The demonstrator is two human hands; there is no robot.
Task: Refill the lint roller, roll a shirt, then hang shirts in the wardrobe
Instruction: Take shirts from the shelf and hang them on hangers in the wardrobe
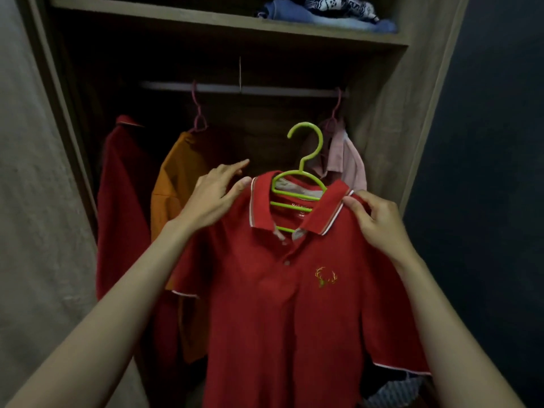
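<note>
Polo [279,304]: red, fine-textured knit, short sleeves w/ white-edged cuffs, collar w/ white-and-red stripe trim, buttoned placket, small gold antler emblem on chest. Hangs flat, held up in front of the open wardrobe [382,128], below the rail [265,89].
Hanger [306,160]: lime-green plastic, round hook, thin curved rungs showing inside the polo's neck opening. Hook is in free air under the rail, not on it.
L hand [215,198]: grips polo's shoulder beside the collar, thumb pressed on the front of the fabric, index finger straight out.
R hand [376,222]: fingers curled, pinching fabric at the other shoulder, right by the collar tip.
Rail: pale round bar across the top of the hanging bay.
Hung already: dk-red shirt [123,201] far left; orange shirt [176,178] next to it on a pink hanger [197,119]; pale pink shirt [347,160] w/ collar at right, behind the green hook.
Shelf [206,16]: flat wood-grain board above, w/ folded clothes [323,10] on it — blue fabric, dark knit w/ white pattern.
Wardrobe: brownish wood-grain panels, dark inside.
</note>
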